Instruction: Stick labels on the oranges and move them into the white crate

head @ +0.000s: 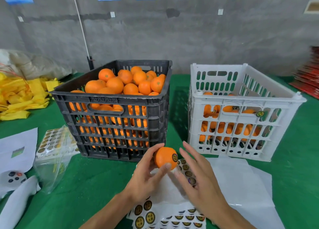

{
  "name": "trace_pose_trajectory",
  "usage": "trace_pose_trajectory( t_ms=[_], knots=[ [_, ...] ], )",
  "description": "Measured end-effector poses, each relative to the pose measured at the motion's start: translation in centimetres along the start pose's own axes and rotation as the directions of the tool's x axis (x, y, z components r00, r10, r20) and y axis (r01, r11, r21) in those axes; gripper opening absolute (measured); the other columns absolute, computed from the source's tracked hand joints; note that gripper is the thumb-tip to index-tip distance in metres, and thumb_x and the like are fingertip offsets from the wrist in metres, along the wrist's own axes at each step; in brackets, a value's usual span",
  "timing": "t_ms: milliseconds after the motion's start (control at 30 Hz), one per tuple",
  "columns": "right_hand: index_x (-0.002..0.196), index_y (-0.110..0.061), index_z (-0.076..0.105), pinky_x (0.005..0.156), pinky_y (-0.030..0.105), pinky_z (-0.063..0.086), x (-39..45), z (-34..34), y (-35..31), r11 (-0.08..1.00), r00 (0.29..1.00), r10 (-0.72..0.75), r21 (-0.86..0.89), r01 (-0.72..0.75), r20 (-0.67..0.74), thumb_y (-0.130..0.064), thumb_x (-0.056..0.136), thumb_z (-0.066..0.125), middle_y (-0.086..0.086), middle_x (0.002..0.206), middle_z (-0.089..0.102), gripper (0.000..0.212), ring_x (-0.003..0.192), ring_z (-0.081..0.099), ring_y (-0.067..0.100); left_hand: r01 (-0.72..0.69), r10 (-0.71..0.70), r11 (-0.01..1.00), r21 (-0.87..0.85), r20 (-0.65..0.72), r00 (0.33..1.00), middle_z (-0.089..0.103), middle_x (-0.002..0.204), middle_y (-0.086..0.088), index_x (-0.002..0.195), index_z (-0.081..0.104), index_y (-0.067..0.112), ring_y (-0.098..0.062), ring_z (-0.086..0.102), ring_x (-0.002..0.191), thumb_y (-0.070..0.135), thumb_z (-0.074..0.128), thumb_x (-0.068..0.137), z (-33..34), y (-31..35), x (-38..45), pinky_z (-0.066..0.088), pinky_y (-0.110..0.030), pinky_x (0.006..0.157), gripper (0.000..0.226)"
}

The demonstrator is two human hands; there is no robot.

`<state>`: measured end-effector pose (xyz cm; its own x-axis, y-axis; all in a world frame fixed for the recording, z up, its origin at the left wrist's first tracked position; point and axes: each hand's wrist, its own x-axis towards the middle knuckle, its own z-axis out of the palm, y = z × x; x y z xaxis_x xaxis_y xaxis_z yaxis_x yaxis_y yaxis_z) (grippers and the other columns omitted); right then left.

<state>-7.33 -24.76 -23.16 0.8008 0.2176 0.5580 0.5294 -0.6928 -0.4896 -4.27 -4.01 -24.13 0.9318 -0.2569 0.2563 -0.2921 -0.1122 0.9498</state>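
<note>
Green table (103,185): left hand (146,178) holds labelled orange (164,158).

Your surface (96,182) wears matt green felt-like cloth. The black slatted plastic crate (119,123) looks dull and scuffed; the white slatted plastic crate (241,125) is smoother. The round orange (163,158) has a faintly dimpled peel and carries a glossy dark label (174,157). The paper sticker sheets (172,218) shine.

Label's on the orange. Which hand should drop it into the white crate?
Probably the left hand: it already grips the labelled orange. The right hand, open beside it, holds nothing, though it lies nearer the white crate.
</note>
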Motion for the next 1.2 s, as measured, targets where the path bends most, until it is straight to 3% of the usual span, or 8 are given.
trace_pose_trajectory(
  t_ms=[100,300,433,533,667,867,1067,1200],
  knots=[
    [0.159,-0.015,0.032,0.12,0.04,0.032,1.5,-1.1,-0.5,0.959,0.973,-0.22,-0.197,0.202,-0.074,-0.05,0.101,0.057,-0.007,0.167,0.027,0.072,0.152,0.029,0.014,-0.073,0.066,0.993,-0.094,-0.072,0.995,0.063,0.136,0.005,0.147,0.053,0.033,-0.027,0.066,0.123,0.048,0.077,0.092,0.9,3.1,1.6,0.058,-0.036,0.099,0.062],
    [0.149,0.002,0.044,0.123,0.042,0.028,8.1,-6.6,-1.4,0.885,0.86,-0.318,-0.45,0.118,-0.4,-0.042,0.099,0.064,0.014,0.157,0.043,0.069,0.149,0.038,0.025,-0.136,0.128,0.986,-0.097,-0.086,0.988,0.066,0.126,0.02,0.15,0.05,0.029,0.003,0.069,0.111,0.037,0.074,0.096,3.6,12.7,8.1,0.055,-0.013,0.086,0.06],
    [0.152,0.007,0.037,0.122,0.047,0.029,11.7,-9.5,-1.3,0.9,0.847,-0.129,-0.419,-0.118,-0.515,-0.037,0.103,0.057,0.022,0.157,0.04,0.068,0.146,0.039,0.035,-0.159,0.154,0.98,0.118,0.055,0.987,0.06,0.118,0.027,0.161,0.036,0.023,0.009,0.068,0.106,0.042,0.067,0.1,5.0,18.4,12.8,0.052,-0.011,0.094,0.071],
    [0.157,0.004,0.026,0.123,0.053,0.026,12.9,-10.0,-0.9,0.875,0.862,0.023,-0.407,-0.262,-0.506,-0.035,0.106,0.047,0.021,0.165,0.025,0.067,0.154,0.025,0.035,-0.224,0.207,0.934,0.279,0.089,0.974,0.072,0.117,0.0,0.151,0.052,0.023,-0.002,0.071,0.107,0.037,0.069,0.1,3.9,20.1,15.1,0.055,-0.022,0.098,0.056],
    [0.156,0.002,0.032,0.126,0.049,0.021,13.0,-7.7,0.1,0.835,0.879,-0.043,-0.5,-0.23,-0.475,-0.038,0.107,0.04,0.019,0.165,0.026,0.063,0.154,0.024,0.032,-0.17,0.269,0.726,0.666,-0.048,0.962,0.069,0.132,0.005,0.129,0.068,0.022,-0.008,0.062,0.12,0.038,0.07,0.098,-3.4,19.0,16.8,0.051,-0.036,0.106,0.036],
    [0.15,0.008,0.041,0.12,0.056,0.03,13.5,-4.8,1.6,0.772,0.909,-0.044,-0.592,-0.233,-0.415,-0.045,0.098,0.039,0.026,0.156,0.04,0.074,0.146,0.039,0.04,0.56,-0.292,0.15,0.815,-0.504,0.812,0.033,0.162,-0.014,0.152,0.046,0.02,-0.041,0.023,0.152,0.062,0.066,0.09,-16.3,17.7,17.5,0.03,-0.057,0.12,0.077],
    [0.148,0.004,0.044,0.121,0.055,0.027,13.8,-4.4,2.7,0.762,0.892,-0.105,-0.611,-0.212,-0.44,-0.035,0.097,0.047,0.024,0.149,0.048,0.065,0.14,0.044,0.039,0.396,-0.342,-0.065,0.916,-0.393,0.854,0.032,0.157,-0.013,0.147,0.054,0.013,-0.045,0.014,0.152,0.077,0.068,0.081,-19.1,17.3,18.2,0.03,-0.057,0.121,0.094],
    [0.153,0.001,0.038,0.123,0.053,0.024,13.7,-4.0,3.5,0.753,0.886,-0.127,-0.625,-0.206,-0.445,-0.038,0.099,0.045,0.022,0.152,0.045,0.066,0.143,0.041,0.038,0.286,-0.267,-0.063,0.956,-0.292,0.918,0.057,0.118,-0.012,0.101,0.062,0.01,-0.042,0.045,0.135,0.066,0.077,0.08,-18.9,17.1,18.5,0.04,-0.051,0.114,0.061]
  ],
)
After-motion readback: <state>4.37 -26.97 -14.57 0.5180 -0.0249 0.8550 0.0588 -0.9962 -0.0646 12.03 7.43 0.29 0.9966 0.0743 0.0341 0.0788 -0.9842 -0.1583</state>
